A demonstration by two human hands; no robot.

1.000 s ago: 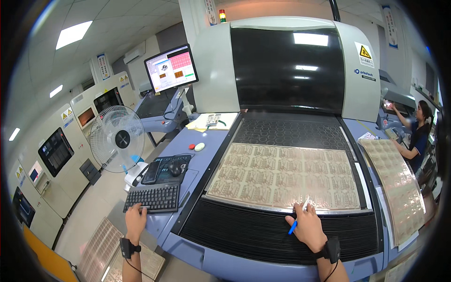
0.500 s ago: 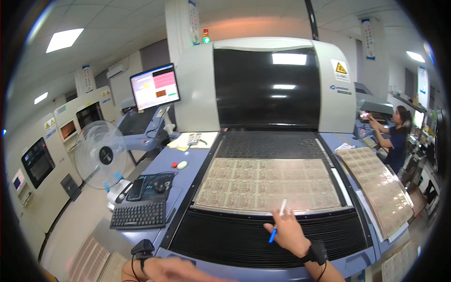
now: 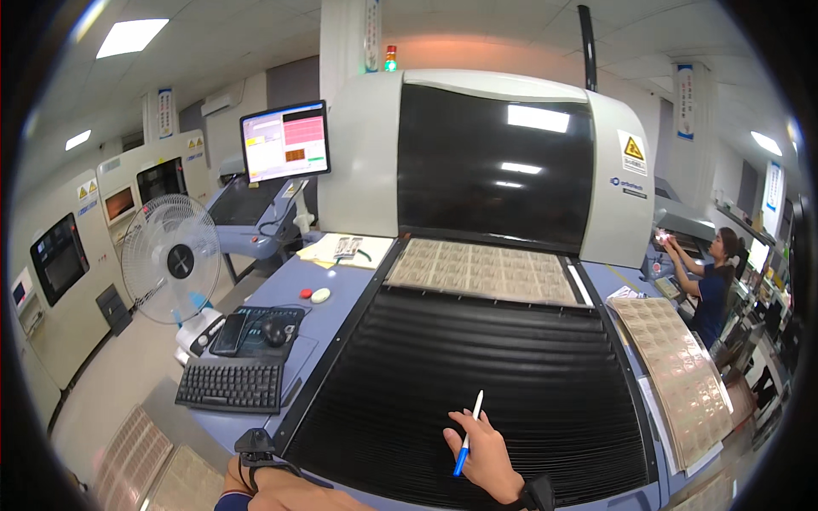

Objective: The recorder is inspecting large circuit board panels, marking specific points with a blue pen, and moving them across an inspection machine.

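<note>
The machine's hood stands over the far end of the black ribbed bed (image 3: pixel 477 375), and a sheet of printed panels (image 3: pixel 486 271) lies flat at its mouth, just under the dark window. A second panel sheet (image 3: pixel 677 366) lies on the blue ledge to your right of the bed. A yellow triangular warning label (image 3: pixel 633 148) sits on the white housing, upper right of the window; two more yellow triangles (image 3: pixel 88 188) mark the cream cabinet far to your left.

Your right hand (image 3: pixel 483 453) rests on the near edge of the bed, fingers curled narrow around a blue-and-white pen (image 3: pixel 467 434) whose white end points up and away. Your left hand (image 3: pixel 256 481) is mostly out of the picture at the bottom edge; you see only the wrist with a black band, so you cannot tell how far it is open. It lies near the black keyboard (image 3: pixel 230 385) on the table (image 3: pixel 341 311).
</note>
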